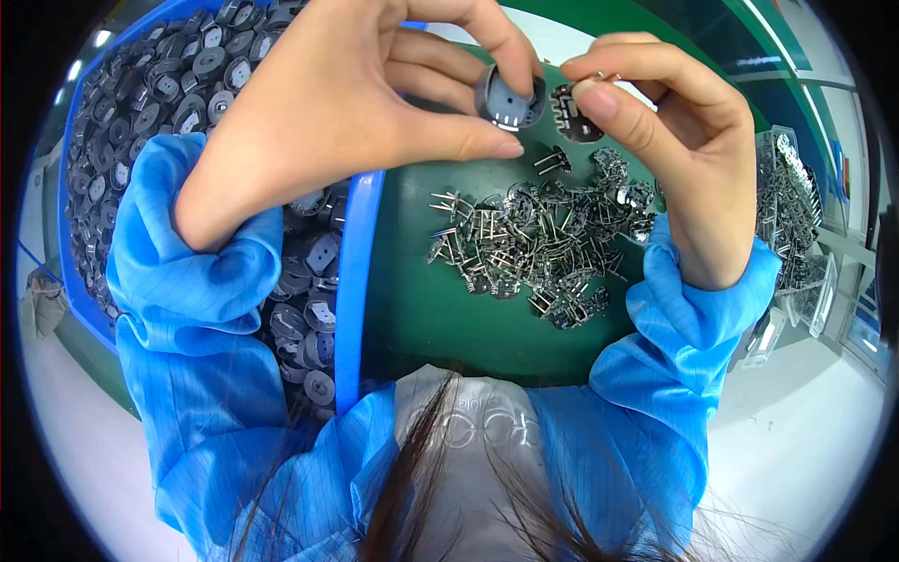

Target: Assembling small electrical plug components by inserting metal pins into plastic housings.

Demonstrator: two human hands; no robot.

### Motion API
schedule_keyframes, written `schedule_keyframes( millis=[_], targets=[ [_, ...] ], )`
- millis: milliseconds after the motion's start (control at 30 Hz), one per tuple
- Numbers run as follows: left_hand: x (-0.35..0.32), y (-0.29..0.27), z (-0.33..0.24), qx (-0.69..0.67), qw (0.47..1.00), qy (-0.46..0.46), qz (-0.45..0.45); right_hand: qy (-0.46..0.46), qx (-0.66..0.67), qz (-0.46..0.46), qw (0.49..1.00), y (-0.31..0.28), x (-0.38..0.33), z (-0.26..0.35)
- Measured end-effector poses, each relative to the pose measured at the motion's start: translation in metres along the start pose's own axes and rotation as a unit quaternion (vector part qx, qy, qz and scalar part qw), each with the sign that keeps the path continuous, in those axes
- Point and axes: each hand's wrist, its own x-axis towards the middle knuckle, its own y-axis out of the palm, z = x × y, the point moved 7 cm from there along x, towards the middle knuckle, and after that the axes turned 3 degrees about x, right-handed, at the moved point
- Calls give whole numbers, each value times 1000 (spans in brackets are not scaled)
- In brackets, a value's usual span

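Observation:
My left hand [375, 103] is closed around a round grey plastic housing [508, 101], its open face turned to the right. Thumb and fingers grip it by the rim. Close beside it, my right hand [670, 122] pinches a small black circuit board [573, 114] with metal pins between thumb and forefinger. A narrow gap appears between board and housing. Below both hands, a pile of similar circuit boards with pins [534, 234] lies on the green work surface [449, 342]. One loose board [554, 159] lies just above that pile.
On the left stands a large blue bin [361, 290] full of grey round housings [154, 112], its near wall beside my left forearm. At the right edge, a clear plastic tray [791, 215] holds more small boards. Strands of hair hang across the lower view.

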Motion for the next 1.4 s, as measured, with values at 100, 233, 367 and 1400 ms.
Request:
schedule_keyframes(
  millis=[100,233,367,1400],
  targets=[
    [2,1,-27,26,998,-36,34,-41,-65,-34,996,4,-3,7],
    [-1,4,11,-212,974,-58,50,-137,-236,-43,961,18,-3,26],
    [2,6,-7,-99,990,-98,37,-177,-231,-20,957,27,-4,21],
    [-4,7,18,-20,994,-109,-10,-166,-243,-131,947,26,-10,20]
  ],
)
